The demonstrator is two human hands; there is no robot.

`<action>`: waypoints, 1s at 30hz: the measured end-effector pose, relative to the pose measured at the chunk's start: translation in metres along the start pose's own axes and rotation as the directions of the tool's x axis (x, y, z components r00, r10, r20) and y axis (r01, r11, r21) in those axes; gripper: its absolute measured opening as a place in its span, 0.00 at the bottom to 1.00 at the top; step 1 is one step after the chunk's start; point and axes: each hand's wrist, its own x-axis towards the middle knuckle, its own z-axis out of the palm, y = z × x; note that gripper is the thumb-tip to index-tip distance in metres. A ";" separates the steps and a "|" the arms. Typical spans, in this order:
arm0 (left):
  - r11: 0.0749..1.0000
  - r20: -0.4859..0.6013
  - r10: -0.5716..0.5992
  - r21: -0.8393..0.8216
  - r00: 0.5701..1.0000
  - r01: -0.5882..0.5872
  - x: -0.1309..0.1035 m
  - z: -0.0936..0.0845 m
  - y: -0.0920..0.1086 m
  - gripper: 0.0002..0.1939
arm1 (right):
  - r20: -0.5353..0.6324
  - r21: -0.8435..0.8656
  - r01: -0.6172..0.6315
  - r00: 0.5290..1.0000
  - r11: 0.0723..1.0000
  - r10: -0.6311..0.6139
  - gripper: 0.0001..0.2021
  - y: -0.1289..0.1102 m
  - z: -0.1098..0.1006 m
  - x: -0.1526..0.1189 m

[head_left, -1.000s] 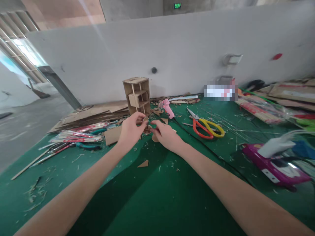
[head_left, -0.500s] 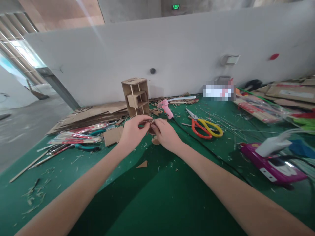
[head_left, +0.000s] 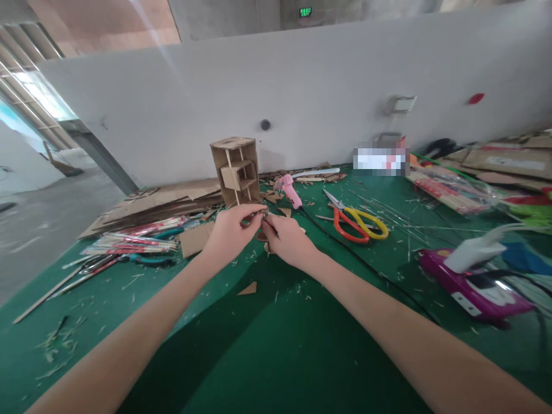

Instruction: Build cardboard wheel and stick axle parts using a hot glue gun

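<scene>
My left hand (head_left: pixel 230 230) and my right hand (head_left: pixel 287 237) meet over the middle of the green table, fingertips close together. Both are closed in a pinch around a small brown piece of cardboard (head_left: pixel 261 236), mostly hidden by the fingers. Just behind them stands a small cardboard shelf tower (head_left: pixel 235 172) with thin wooden sticks in its front. A pink glue gun (head_left: pixel 290 191) lies beyond my right hand. Orange-and-yellow-handled scissors (head_left: pixel 354 223) rest to the right of it. Below my hands lies a cardboard scrap (head_left: pixel 247 288).
At left are stacked cardboard sheets (head_left: pixel 159 200), packaged sticks (head_left: pixel 129 242) and teal-handled pliers (head_left: pixel 150 260). A purple power strip (head_left: pixel 470 287) with a white plug sits at right, and a black cord (head_left: pixel 357 260) crosses the table. A white partition (head_left: pixel 194 98) rises behind.
My right hand's fingers have shifted slightly around the small cardboard piece, and both hands stay together. The whole view has moved a little.
</scene>
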 end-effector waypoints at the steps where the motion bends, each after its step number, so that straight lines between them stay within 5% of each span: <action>1: 1.000 0.006 0.012 0.006 1.000 -0.012 0.000 -0.001 0.000 0.15 | 0.004 0.024 -0.008 1.000 1.000 0.008 0.13 -0.001 0.000 0.000; 15: 0.979 0.151 0.167 0.088 0.974 -0.182 0.001 -0.006 -0.025 0.16 | 0.054 0.168 -0.117 0.993 0.979 0.109 0.13 0.000 0.017 -0.004; 20: 0.948 0.156 0.243 0.173 0.958 -0.268 0.002 -0.008 -0.028 0.16 | -0.110 0.201 -0.115 0.984 0.973 0.139 0.11 0.002 0.011 -0.005; 26: 0.875 0.197 0.325 0.308 0.925 -0.373 0.000 -0.008 -0.033 0.17 | -0.148 0.154 0.069 0.988 0.986 -0.046 0.12 0.004 0.004 -0.006; 30: 0.889 0.198 0.214 0.367 0.957 -0.275 -0.003 -0.008 -0.031 0.16 | -0.179 0.149 0.122 0.979 0.981 -0.095 0.09 0.006 0.003 -0.006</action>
